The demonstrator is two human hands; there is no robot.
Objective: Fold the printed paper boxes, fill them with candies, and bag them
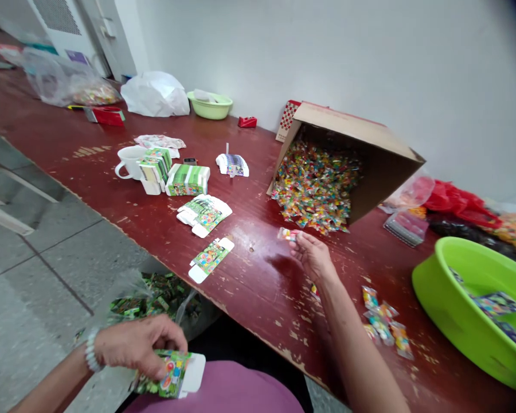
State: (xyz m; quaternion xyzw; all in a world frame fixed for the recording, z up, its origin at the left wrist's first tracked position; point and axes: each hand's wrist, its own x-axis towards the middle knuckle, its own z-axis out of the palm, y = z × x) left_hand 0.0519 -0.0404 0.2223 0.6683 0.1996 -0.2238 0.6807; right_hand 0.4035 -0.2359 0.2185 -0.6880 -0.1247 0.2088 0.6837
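Observation:
My left hand (144, 347), with a bead bracelet at the wrist, grips a small green printed candy box (172, 373) above my lap. Its white end flap stands open toward the right. Over the table, my right hand (312, 252) pinches a clear-wrapped candy packet (287, 234) between thumb and fingertips. Just beyond that hand, a cardboard carton (382, 166) lies on its side, with many wrapped candies (313, 183) spilling from its mouth. A flat green box (210, 258) lies to the left of my right hand, and a fanned pile of flat boxes (206, 213) lies behind it.
Bundled flat boxes (188, 179) lean near a white mug (129, 162). Several candy packets (382, 321) lie beside a lime-green basin (434, 292) at right. Below the table edge, a plastic bag (155, 295) holds many green boxes. A pale green bowl (210, 108) stands by the wall.

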